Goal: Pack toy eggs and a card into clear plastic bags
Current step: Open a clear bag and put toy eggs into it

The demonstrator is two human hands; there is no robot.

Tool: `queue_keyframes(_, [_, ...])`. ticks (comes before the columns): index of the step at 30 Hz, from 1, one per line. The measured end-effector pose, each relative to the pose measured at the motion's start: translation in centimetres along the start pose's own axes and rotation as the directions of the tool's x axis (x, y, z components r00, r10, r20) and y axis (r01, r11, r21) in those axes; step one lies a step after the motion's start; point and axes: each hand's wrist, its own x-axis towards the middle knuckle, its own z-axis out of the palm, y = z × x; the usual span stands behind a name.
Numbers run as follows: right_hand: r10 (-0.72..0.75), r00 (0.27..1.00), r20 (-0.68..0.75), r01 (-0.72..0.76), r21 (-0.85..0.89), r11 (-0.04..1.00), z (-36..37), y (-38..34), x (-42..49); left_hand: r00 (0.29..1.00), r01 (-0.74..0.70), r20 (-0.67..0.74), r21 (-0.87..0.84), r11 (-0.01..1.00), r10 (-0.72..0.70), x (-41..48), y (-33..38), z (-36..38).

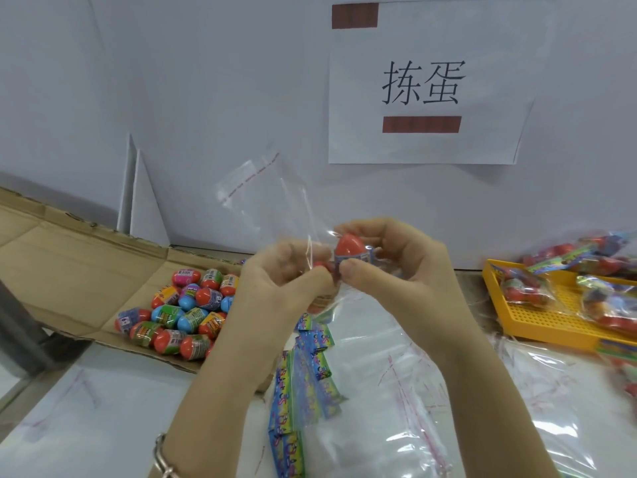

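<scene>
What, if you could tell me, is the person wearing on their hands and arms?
Both the left hand and the right hand are bare, with no gloves. Both forearms are uncovered, and no sleeve reaches into view. A thin silver-coloured metal bracelet sits on the left forearm. The right wrist carries nothing, and no ring shows on the visible fingers.

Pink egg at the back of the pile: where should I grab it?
Probably pinch the pink egg across its labelled middle, coming down from above. It lies on its side at the far edge of the pile with nothing on top, and other eggs crowd its near side, so a sideways reach might bump them.
</scene>
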Motion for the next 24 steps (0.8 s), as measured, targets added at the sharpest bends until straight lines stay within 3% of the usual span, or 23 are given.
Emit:
queue_keyframes(7, [-0.001,1.0,0.006,0.001,-0.069,0.998,0.58,0.51,0.17,0.988,-0.072,-0.136,0.028,0.997,0.075,-0.2,0.42,0.53])
queue_keyframes(17, [-0.072,0.988,-0.138,0.088,0.113,0.99,0.55,0.06,0.2,0.993,-0.116,-0.007,-0.17,0.979,0.116,-0.14,0.37,0.02])
queue_keyframes(24, [-0.047,0.994,-0.095,0.059,0.122,0.991,0.13,-0.11,0.22,0.988,-0.152,-0.046,-0.169,0.974,0.146,-0.21,0.09,0.48])
